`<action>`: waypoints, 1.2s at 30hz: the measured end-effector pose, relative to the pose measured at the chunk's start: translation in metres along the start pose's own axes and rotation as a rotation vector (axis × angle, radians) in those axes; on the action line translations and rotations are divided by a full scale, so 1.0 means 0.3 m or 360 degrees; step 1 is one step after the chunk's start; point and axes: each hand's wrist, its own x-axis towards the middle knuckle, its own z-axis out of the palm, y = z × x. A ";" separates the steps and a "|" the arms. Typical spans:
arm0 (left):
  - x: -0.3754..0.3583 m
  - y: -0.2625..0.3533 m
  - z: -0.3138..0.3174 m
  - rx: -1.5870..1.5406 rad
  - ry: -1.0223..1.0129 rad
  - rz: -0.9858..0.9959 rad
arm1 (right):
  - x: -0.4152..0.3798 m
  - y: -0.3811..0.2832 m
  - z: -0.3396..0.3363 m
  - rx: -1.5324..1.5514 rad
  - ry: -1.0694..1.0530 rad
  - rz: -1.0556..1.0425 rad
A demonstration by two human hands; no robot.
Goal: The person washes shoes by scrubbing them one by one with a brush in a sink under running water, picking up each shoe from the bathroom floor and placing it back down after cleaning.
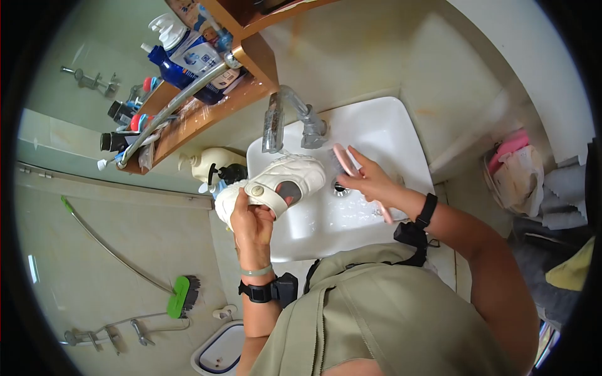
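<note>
My left hand point(253, 219) is closed around a white shoe point(300, 172) with a strap and a round button, tilted over the left side of the sink. Some of my fingers show through the shoe's opening. Under the faucet point(274, 128), water appears to splash on the upper edge of the shoe. A pink scrub brush point(344, 159) is gripped in my right hand point(376, 182), apart from the shoe, with its bristles facing left. Below that hand lies the white sink point(301, 241), whose drain point(340, 188) shows wet metal.
A wooden shelf point(207, 106) with several bottles juts out at the upper left. Pump bottles point(207, 164) crowd the sink's left rim. A green broom point(180, 296) and a white basin point(218, 348) are at the lower left. A bag with pink items point(511, 166) hangs at right.
</note>
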 end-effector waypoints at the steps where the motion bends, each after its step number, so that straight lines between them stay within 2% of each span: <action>1: -0.003 -0.003 -0.005 0.0000 -0.0004 -0.0004 | 0.009 0.002 0.010 0.0000 0.0006 0.0001; 3: -0.002 -0.003 -0.026 -0.0082 -0.0011 -0.0095 | 0.047 0.037 0.034 0.0725 -0.0136 -0.0013; 4: -0.005 -0.007 -0.030 -0.0082 -0.0006 -0.0093 | 0.074 0.059 0.038 0.0725 -0.0140 -0.0010; 6: -0.012 -0.016 -0.031 -0.0035 -0.0008 -0.0110 | 0.132 0.081 0.046 0.1187 -0.0498 0.0286; 10: -0.018 -0.028 -0.022 -0.0072 0.0056 -0.0081 | 0.160 0.092 0.094 0.1102 -0.0416 0.0250; 12: -0.016 -0.033 -0.038 0.0050 0.0021 -0.0006 | 0.164 0.087 0.110 0.1210 -0.0363 0.0186; 15: 0.001 -0.049 -0.011 0.0070 -0.0126 0.0021 | 0.181 0.073 0.113 0.1190 -0.0372 0.0119; 16: -0.005 -0.042 -0.010 0.0209 -0.0217 -0.0122 | 0.185 0.070 0.115 0.1188 -0.0373 0.0117; 17: -0.011 -0.029 -0.001 0.0207 -0.0218 -0.0120 | 0.187 0.067 0.117 0.1169 -0.0360 0.0075; 19: -0.024 -0.005 0.024 0.0094 -0.0445 -0.0354 | 0.187 0.062 0.113 0.1151 -0.0343 0.0035; 22: -0.018 -0.020 0.028 0.0092 -0.0537 -0.0493 | 0.190 0.055 0.100 0.1113 -0.0354 0.0053; 26: -0.009 -0.032 0.030 0.0174 -0.0583 -0.0422 | 0.191 0.072 0.089 0.1095 -0.0366 0.0040; 28: -0.005 -0.030 0.033 -0.0107 -0.0725 -0.0497 | 0.179 0.068 0.081 0.1065 -0.0376 0.0053; 30: -0.003 -0.044 0.024 -0.0110 -0.0720 -0.0472 | 0.157 0.049 0.080 0.0999 -0.0050 0.0250; 31: -0.001 -0.050 0.022 -0.0116 -0.0718 -0.0449 | 0.133 0.039 0.063 0.1002 -0.0049 0.0246; 33: -0.001 -0.049 0.018 -0.0061 -0.0668 -0.0370 | 0.072 0.046 0.015 0.0508 0.0308 0.0204; 34: -0.003 -0.048 0.016 -0.0009 -0.0611 -0.0288 | 0.052 0.059 0.020 0.0399 0.0378 -0.0066; 35: -0.006 -0.048 0.016 -0.0013 -0.0606 -0.0286 | 0.045 0.089 0.024 0.0395 0.0373 -0.0064; 36: -0.008 -0.044 0.018 0.0024 -0.0595 -0.0268 | 0.033 0.100 0.033 0.0036 0.0485 -0.0471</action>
